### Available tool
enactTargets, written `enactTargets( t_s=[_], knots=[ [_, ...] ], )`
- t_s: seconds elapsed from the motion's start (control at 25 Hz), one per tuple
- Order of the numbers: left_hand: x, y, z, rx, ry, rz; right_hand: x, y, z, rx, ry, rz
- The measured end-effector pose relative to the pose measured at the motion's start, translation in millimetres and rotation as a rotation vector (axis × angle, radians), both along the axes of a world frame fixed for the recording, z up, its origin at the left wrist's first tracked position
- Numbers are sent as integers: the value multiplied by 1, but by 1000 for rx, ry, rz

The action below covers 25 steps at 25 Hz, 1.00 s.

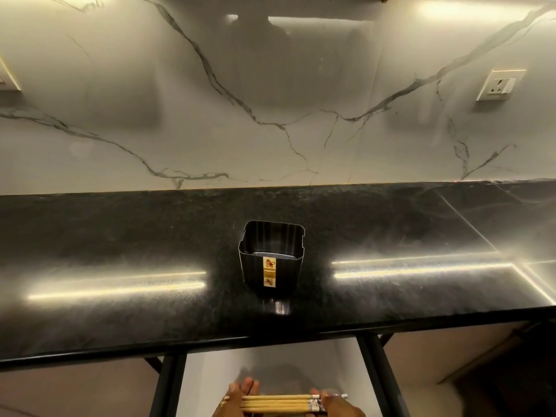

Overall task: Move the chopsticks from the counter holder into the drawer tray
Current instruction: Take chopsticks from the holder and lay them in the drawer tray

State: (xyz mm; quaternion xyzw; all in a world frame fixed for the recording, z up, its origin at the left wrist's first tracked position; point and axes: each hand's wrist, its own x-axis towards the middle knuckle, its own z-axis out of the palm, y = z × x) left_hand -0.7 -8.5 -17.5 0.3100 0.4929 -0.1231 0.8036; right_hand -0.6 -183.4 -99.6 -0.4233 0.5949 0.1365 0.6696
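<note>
A white marble-patterned backsplash (pixel 270 100) with grey veins rises behind a long black stone counter (pixel 120 236) that carries bright streaks of reflected light, with a wall socket (pixel 499 85) mounted at the right and the edge of another switch plate (pixel 7 78) at the far left. At the middle of the counter stands the black, square-mouthed holder (pixel 271 257), upright, a gold-and-white floral label running down its near face; its inside shows only dark walls and a pale glint low down, with no sticks in it. Below the counter's front edge an open drawer (pixel 301 362) with a pale interior projects between dark side rails. Over that drawer, at the bottom of the frame, a bundle of light wooden chopsticks (pixel 279 403) lies level and crosswise, patterned ends pointing right. The left hand (pixel 240 397) grips the bundle's left end with fingers behind it, and the right hand (pixel 337 404) clasps the right end. Whether the bundle already rests on the drawer's tray cannot be told, as the frame cuts off just below.
</note>
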Motion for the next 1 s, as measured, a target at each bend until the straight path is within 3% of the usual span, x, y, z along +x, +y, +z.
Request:
enactTargets(
  t_s=[0.08, 0.2, 0.36, 0.68, 1.0],
  knots=[
    [-5, 2, -6, 47, -6, -18, -8, 3, 18, 1, 14, -114],
    [-20, 2, -13, 18, 41, -51, -27, 13, 69, 225, -57, -242],
    [-35, 7, -16, -32, 104, -35, -40, 8, 69, 243, -86, -69],
    [-45, 14, -38, -106, 237, -53, -39, 6, 60, 255, 32, -59],
    [-40, 9, -35, -44, 221, -71, -34, 6, 68, 284, 88, -104]
  ],
)
